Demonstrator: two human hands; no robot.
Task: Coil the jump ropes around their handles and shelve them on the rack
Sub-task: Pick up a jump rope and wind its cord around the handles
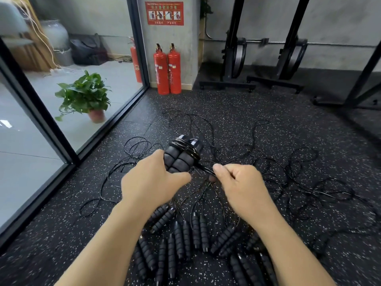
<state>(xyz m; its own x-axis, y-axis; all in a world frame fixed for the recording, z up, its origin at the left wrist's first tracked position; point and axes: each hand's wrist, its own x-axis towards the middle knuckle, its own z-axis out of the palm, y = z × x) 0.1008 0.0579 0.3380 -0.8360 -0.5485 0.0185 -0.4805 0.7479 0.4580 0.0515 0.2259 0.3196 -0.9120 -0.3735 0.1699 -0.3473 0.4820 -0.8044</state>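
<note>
My left hand (151,181) grips a pair of black ribbed jump rope handles (181,155) held side by side, pointing up and away. Several turns of thin black rope (188,148) circle them near their caps. My right hand (237,181) pinches the same rope just right of the handles, where it comes off the coil. Several more black handle pairs (185,238) lie on the floor below my forearms. Their loose ropes (288,172) sprawl tangled over the speckled rubber floor. No rack for shelving is recognisable in view.
Two red fire extinguishers (168,71) stand by a concrete pillar ahead. A glass wall with black frame (68,129) runs along the left, with a potted plant (84,96) behind it. Black gym machine bases (251,83) stand at the back right.
</note>
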